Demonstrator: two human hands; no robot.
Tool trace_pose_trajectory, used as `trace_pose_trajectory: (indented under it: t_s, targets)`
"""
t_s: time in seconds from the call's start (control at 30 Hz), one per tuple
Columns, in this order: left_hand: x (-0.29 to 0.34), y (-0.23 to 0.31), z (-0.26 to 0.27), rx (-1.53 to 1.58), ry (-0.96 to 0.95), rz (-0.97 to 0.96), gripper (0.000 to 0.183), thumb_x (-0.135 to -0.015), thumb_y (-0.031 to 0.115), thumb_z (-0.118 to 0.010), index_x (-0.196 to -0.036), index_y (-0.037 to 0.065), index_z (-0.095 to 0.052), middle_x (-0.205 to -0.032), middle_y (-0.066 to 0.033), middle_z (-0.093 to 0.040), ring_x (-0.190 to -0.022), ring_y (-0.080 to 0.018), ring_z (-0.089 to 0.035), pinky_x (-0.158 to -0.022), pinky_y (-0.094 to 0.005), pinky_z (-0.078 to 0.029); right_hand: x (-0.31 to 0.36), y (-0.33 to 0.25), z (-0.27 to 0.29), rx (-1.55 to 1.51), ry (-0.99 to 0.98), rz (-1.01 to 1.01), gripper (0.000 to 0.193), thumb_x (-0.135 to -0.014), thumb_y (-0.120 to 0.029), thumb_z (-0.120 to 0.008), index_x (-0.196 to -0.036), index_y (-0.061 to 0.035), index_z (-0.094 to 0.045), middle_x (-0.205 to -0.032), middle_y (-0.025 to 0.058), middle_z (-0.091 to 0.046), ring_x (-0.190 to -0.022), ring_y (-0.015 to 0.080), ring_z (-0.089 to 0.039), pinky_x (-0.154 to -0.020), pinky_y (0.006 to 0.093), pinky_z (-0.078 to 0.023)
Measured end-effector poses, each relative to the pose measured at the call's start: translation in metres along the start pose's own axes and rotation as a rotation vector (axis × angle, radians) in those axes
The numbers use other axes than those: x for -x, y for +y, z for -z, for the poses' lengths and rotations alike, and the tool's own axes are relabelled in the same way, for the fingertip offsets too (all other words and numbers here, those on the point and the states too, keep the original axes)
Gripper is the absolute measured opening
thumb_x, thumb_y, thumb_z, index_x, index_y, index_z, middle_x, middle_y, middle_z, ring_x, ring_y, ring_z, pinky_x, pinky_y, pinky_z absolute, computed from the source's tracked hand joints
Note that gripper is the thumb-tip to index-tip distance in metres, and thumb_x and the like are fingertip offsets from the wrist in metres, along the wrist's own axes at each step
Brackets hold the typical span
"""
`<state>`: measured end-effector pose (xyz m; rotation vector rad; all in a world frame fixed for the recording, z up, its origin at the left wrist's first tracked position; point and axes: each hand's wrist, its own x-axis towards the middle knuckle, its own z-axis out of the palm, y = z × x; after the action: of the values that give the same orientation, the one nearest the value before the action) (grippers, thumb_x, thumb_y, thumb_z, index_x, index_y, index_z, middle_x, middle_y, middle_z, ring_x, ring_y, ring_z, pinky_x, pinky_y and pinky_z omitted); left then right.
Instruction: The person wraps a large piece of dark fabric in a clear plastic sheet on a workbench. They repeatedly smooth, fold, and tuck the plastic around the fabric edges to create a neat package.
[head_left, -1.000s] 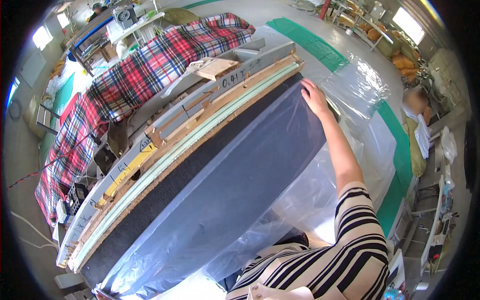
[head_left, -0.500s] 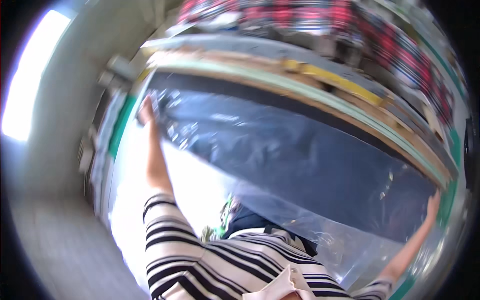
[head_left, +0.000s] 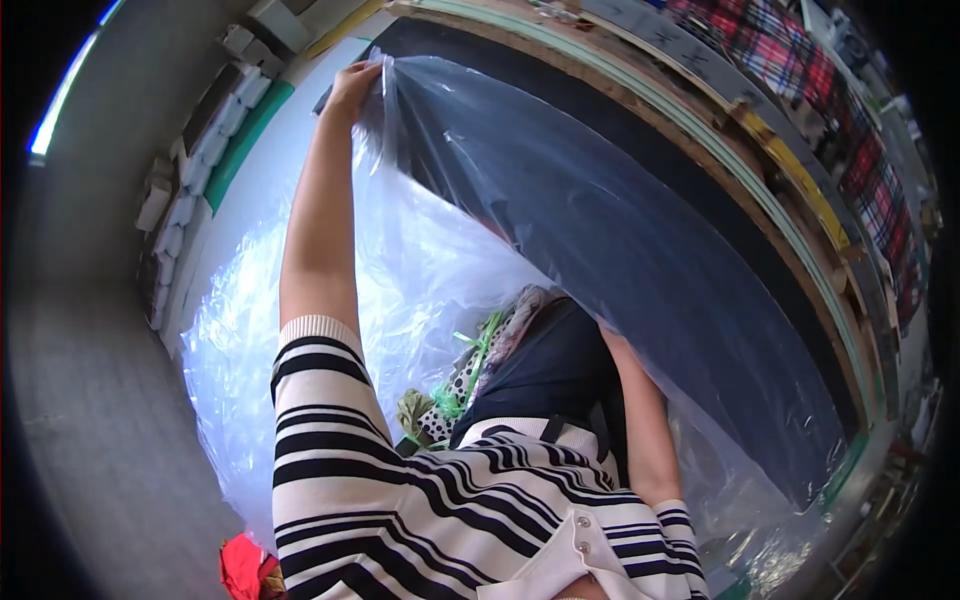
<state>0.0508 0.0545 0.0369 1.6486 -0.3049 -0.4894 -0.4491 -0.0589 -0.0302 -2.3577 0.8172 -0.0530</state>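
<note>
My left hand (head_left: 352, 82) is stretched out far ahead and pinches the corner of a large clear plastic sheet (head_left: 560, 190). The sheet is drawn over a long dark panel (head_left: 690, 270) that lies in a wooden frame with a pale green edge (head_left: 800, 240). My right forearm (head_left: 640, 420) in a striped sleeve runs under the sheet near my body. Its hand is hidden behind a dark blue cloth (head_left: 550, 370) and the plastic.
More crumpled clear plastic (head_left: 250, 340) lies on the floor to the left, with green and dotted cloths (head_left: 450, 395) bundled close to me. A red thing (head_left: 245, 570) sits by my left side. White blocks (head_left: 195, 170) line the far left edge. Plaid fabric (head_left: 850, 110) lies beyond the frame.
My head has swung from the right end of the panel to the left end. My left hand holds the sheet's corner out farther. My right hand has left the far right edge and gone out of sight.
</note>
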Motion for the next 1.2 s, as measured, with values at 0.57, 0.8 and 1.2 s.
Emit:
trace_pose_trajectory:
  t_s: [0.57,0.8,1.2]
  targets:
    - [0.013,-0.023,-0.016,-0.526,0.407,-0.575,0.032,-0.078,0.038,-0.062,-0.089,0.009,-0.066,-0.078,-0.0080,-0.067,-0.071,-0.0207,-0.063,-0.066,-0.0300,-0.046,0.011,-0.095,-0.088,-0.155,-0.054,0.827,0.009,-0.076,-0.014,-0.053,-0.082,-0.0073,-0.056,-0.078,0.0125,-0.059,-0.074,0.0260,-0.060,-0.069,0.0389,-0.047]
    - [0.010,-0.019,-0.023,-0.640,0.388,-0.589,0.033,-0.077,0.041,-0.060,-0.091,0.012,-0.066,-0.082,-0.0098,-0.066,-0.078,-0.0283,-0.062,-0.069,-0.0338,-0.047,0.028,-0.116,-0.008,-0.486,-0.502,0.596,0.020,-0.082,-0.017,-0.055,-0.094,-0.0028,-0.061,-0.096,0.0158,-0.063,-0.091,0.0266,-0.060,-0.082,0.0337,-0.046]
    - [0.020,-0.016,-0.010,-0.667,0.411,-0.579,0.032,-0.080,0.037,-0.057,-0.083,0.006,-0.063,-0.071,-0.0138,-0.062,-0.068,-0.0282,-0.061,-0.062,-0.0354,-0.045,0.210,-0.005,0.125,0.176,0.039,-0.155,0.035,-0.081,-0.021,-0.060,-0.110,-0.0018,-0.056,-0.105,0.0139,-0.059,-0.093,0.0223,-0.058,-0.082,0.0305,-0.045]
